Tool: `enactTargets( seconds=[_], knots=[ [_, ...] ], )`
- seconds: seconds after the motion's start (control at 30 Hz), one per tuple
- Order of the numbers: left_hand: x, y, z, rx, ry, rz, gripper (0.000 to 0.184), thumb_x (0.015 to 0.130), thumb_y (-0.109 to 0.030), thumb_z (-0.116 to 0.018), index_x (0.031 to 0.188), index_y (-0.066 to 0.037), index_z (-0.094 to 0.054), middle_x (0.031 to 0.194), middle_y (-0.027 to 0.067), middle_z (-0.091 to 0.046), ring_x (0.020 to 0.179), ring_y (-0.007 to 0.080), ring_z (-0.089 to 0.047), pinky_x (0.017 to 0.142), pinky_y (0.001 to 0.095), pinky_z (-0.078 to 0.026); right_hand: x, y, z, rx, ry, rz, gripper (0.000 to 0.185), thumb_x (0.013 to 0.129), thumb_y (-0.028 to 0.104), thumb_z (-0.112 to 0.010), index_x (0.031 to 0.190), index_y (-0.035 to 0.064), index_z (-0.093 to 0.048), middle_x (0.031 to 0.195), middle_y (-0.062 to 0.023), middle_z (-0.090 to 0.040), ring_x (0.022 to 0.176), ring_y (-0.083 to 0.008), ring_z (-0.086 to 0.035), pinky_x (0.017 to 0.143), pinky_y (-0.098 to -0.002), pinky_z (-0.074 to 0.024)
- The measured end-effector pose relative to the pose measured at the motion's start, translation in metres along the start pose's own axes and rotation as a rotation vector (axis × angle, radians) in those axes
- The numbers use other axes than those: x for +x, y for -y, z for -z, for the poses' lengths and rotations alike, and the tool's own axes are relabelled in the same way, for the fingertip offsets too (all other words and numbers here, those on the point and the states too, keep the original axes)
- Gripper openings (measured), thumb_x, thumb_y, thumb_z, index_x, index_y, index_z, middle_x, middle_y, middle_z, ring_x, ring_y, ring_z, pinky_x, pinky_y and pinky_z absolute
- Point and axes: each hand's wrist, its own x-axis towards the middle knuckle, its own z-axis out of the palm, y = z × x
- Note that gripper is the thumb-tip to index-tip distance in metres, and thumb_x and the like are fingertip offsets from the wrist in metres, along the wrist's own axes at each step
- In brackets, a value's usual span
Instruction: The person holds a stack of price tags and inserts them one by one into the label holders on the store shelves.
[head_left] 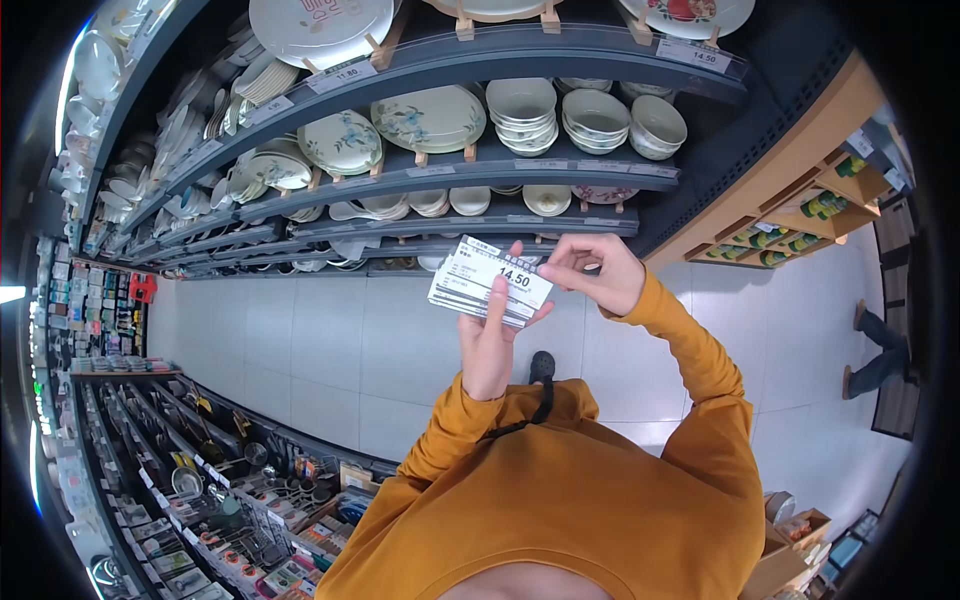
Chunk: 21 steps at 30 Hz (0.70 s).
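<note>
My left hand [486, 352] is closed around a small stack of white price tags [470, 277], its thumb lying across the top one. That top tag is printed with "14.50" and faces up; the finer print is too small to read. At the stack's right corner, my right hand [602, 277] pinches with thumb and forefinger at the edge of the tags. How many tags lie between those fingertips is hidden. Both hands are in front of the lower shelves, over the floor.
Dark shelves [620, 172] ahead carry stacked bowls [523, 112] and upright plates [429, 118], with price labels along their edges. Kitchen utensils [187, 482] fill a rack at lower left. A wooden shelf unit [780, 215] stands at right. Another person's legs [880, 350] show at far right.
</note>
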Motion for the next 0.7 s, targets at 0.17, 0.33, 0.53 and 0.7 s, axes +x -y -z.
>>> enactTargets(
  seconds=[0.17, 0.33, 0.53, 0.7],
  knots=[
    [-0.003, -0.007, -0.005, -0.022, -0.007, 0.045, 0.037, 0.101, -0.018, -0.041, 0.134, -0.001, -0.038, 0.138, 0.0124, -0.046, 0.111, 0.0225, -0.059, 0.082, 0.0411, -0.059, 0.002, 0.007, 0.004, -0.003, -0.029, 0.051, 0.017, 0.088, 0.016, -0.067, 0.086, 0.0, -0.065, 0.076, -0.0012, -0.065, 0.066, -0.0041, -0.054, 0.062, -0.022, -0.0443],
    [-0.003, -0.003, 0.006, -0.062, 0.015, 0.041, 0.032, 0.1, -0.017, -0.044, 0.127, 0.002, -0.046, 0.121, 0.0125, -0.056, 0.106, 0.0207, -0.061, 0.083, 0.0437, -0.059, 0.009, 0.017, 0.01, -0.036, -0.058, 0.043, 0.017, 0.089, 0.017, -0.067, 0.085, -0.0002, -0.065, 0.076, -0.0011, -0.065, 0.065, -0.0034, -0.054, 0.061, -0.0209, -0.0444],
    [-0.003, -0.008, 0.003, -0.102, 0.025, 0.035, 0.03, 0.1, -0.016, -0.043, 0.124, 0.002, -0.047, 0.116, 0.0127, -0.058, 0.104, 0.0205, -0.061, 0.085, 0.0459, -0.057, 0.016, 0.027, 0.011, -0.071, -0.052, 0.052, 0.018, 0.089, 0.017, -0.067, 0.086, -0.0006, -0.064, 0.075, -0.0009, -0.065, 0.065, -0.0031, -0.054, 0.061, -0.0206, -0.0444],
    [-0.003, -0.008, 0.007, -0.109, 0.039, 0.047, 0.03, 0.101, -0.016, -0.042, 0.124, 0.002, -0.047, 0.117, 0.0124, -0.058, 0.104, 0.0201, -0.061, 0.086, 0.0453, -0.057, 0.02, 0.027, 0.009, -0.075, -0.045, 0.048, 0.017, 0.089, 0.016, -0.066, 0.087, -0.0003, -0.064, 0.075, 0.0002, -0.064, 0.066, -0.0031, -0.054, 0.061, -0.0203, -0.0437]
  ],
)
